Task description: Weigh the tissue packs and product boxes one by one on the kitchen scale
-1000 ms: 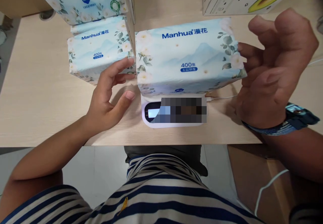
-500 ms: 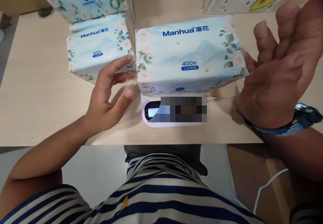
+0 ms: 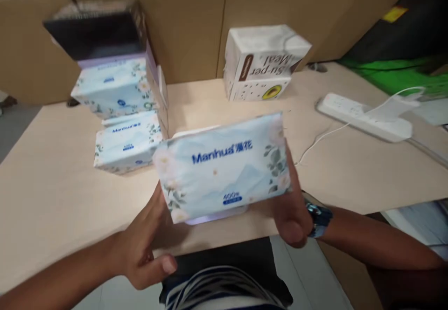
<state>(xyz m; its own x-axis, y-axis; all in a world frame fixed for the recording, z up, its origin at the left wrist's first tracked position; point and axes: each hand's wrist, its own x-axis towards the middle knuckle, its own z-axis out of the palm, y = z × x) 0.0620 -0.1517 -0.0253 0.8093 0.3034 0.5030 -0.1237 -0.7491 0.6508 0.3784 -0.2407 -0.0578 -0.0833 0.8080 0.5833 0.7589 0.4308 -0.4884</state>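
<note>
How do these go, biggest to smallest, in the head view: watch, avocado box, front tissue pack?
1. Front tissue pack
2. Avocado box
3. Watch

The pack is nearer than the box, so their real sizes are unsure.

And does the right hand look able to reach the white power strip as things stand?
Probably, once the right hand leaves the tissue pack: only a thin white cable seems to lie before the power strip.
</note>
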